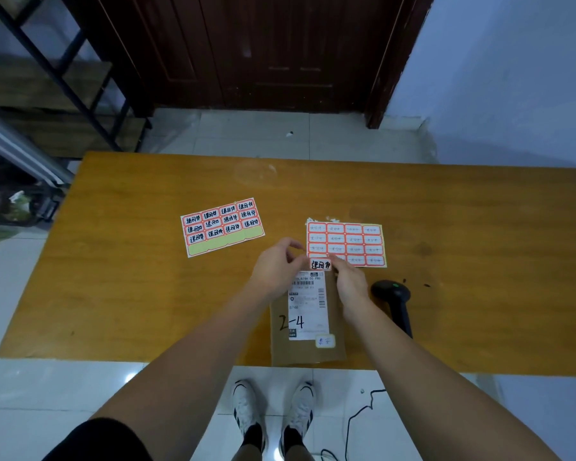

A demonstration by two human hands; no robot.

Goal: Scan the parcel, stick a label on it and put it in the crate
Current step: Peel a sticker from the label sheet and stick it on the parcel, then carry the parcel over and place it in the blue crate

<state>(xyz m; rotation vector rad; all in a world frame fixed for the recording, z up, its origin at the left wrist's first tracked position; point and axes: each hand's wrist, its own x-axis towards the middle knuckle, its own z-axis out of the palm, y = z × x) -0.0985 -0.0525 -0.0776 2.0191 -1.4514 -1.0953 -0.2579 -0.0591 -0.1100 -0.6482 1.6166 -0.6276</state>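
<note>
A brown paper parcel (308, 351) lies at the table's front edge, with a white shipping label and "2-4" written on it. Just above its far end, a red-bordered sticker label (320, 264) with black handwriting is pinched between both hands. My left hand (276, 267) holds the sticker's left side; my right hand (350, 284) holds its right side. A black barcode scanner (394, 297) lies on the table to the right of the parcel.
Two label sheets lie on the wooden table (130, 294): one with handwritten stickers (222, 226) at centre left, one (346, 244) behind my hands. The scanner's cable (359, 414) trails on the tiled floor. A metal shelf (47, 94) stands far left, a dark door behind.
</note>
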